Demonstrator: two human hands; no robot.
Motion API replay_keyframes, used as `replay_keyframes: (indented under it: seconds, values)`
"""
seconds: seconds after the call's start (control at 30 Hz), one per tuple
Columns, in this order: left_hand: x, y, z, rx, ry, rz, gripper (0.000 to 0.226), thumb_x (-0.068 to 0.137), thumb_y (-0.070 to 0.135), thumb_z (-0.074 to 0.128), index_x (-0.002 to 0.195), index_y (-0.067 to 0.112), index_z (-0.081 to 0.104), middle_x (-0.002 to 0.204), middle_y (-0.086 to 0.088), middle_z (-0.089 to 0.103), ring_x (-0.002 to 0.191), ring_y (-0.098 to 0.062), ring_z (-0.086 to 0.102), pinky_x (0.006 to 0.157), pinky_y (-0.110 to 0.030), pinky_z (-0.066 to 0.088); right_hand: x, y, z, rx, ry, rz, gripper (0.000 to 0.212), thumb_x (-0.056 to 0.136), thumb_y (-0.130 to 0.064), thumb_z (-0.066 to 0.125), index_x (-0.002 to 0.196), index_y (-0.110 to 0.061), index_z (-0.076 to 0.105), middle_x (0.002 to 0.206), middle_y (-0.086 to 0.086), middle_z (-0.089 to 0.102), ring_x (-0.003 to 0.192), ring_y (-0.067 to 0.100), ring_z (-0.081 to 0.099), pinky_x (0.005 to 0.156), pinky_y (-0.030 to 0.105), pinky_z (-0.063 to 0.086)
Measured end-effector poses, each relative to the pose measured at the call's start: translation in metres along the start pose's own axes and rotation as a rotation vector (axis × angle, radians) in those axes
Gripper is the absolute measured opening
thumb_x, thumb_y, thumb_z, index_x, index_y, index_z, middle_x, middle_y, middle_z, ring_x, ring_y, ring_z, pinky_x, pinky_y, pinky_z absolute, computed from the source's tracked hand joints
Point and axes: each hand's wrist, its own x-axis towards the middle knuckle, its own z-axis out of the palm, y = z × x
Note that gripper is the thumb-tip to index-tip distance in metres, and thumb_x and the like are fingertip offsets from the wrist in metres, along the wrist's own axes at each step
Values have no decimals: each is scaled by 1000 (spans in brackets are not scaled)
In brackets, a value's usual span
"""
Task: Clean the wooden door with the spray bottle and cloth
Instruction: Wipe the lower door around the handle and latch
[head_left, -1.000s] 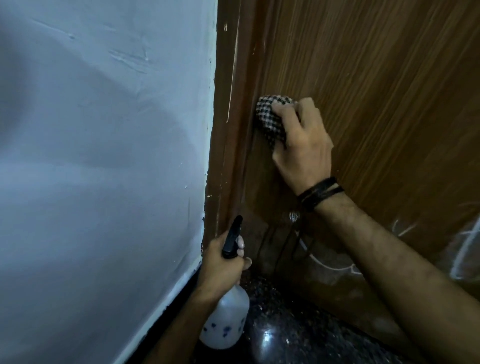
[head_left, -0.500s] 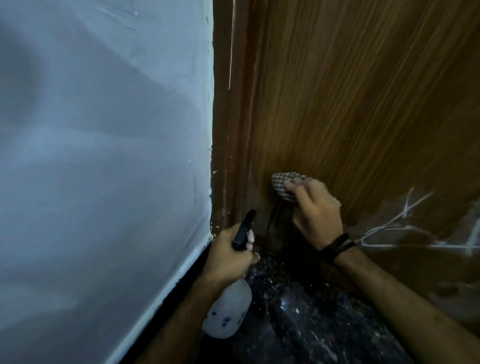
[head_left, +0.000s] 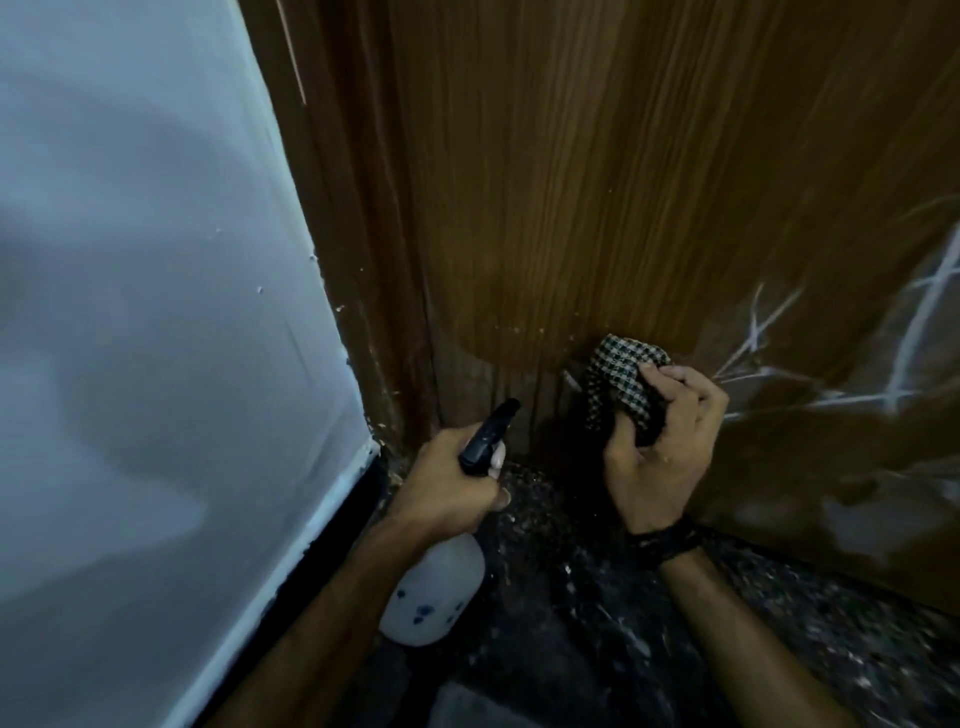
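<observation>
Low on the grained wooden door (head_left: 597, 182), the right hand (head_left: 662, 447) is gripping a bunched, checked cloth (head_left: 621, 384) by the wet patch. The left hand (head_left: 447, 483) is clutching the translucent spray bottle (head_left: 434, 597), its black nozzle pointing at the door.

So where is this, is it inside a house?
Probably yes: an indoor corner at the bottom of a doorway. A wooden door meets a pale painted wall with a dark skirting strip, above a dark speckled stone floor. Which room, I cannot tell.
</observation>
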Motion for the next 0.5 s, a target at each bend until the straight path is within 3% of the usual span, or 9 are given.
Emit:
replay_keyframes:
  seconds: [0.1,0.17,0.23,0.33,0.43,0.5]
  values:
    - [1,-2,4,-12,-70,26,29,83,-15,61,75,13,55,70,-5,51,52,-9,52,53,-18,45,-2,10,0,-2,-17,-40,52,70,19,69,116,-4,61,115,24,51,111,33,54,103,14,40]
    - [2,-4,7,-13,-83,32,29,84,-17,58,75,10,54,72,-7,50,55,-8,51,53,-14,44,-6,21,2,-51,-86,-91,51,72,12,68,119,-8,61,117,16,49,109,32,56,96,21,48]
    - [5,-9,6,6,-91,30,31,80,-16,61,72,13,52,69,-3,50,57,-12,49,53,-16,43,-18,31,9,-152,-188,-180,47,79,-1,62,124,-16,58,112,11,48,100,34,60,72,39,58]
    - [6,-10,6,26,-105,25,33,78,-13,66,71,16,52,65,1,49,56,-12,47,55,-21,43,-41,39,18,-229,-335,-251,36,87,-11,53,122,-18,53,105,6,42,86,34,60,46,42,53]
    - [3,-10,10,-47,-109,39,28,81,-18,62,79,8,55,69,-2,51,55,-11,46,52,-18,43,-42,32,22,-218,-325,-186,27,86,-5,61,112,-12,62,106,4,43,87,31,58,47,41,51]
    - [2,-12,11,-81,-87,64,22,82,-21,61,84,1,56,73,-6,53,56,-12,47,51,-18,43,-29,20,24,-196,-210,-143,33,79,4,67,110,-9,68,109,7,48,92,32,60,53,39,53]
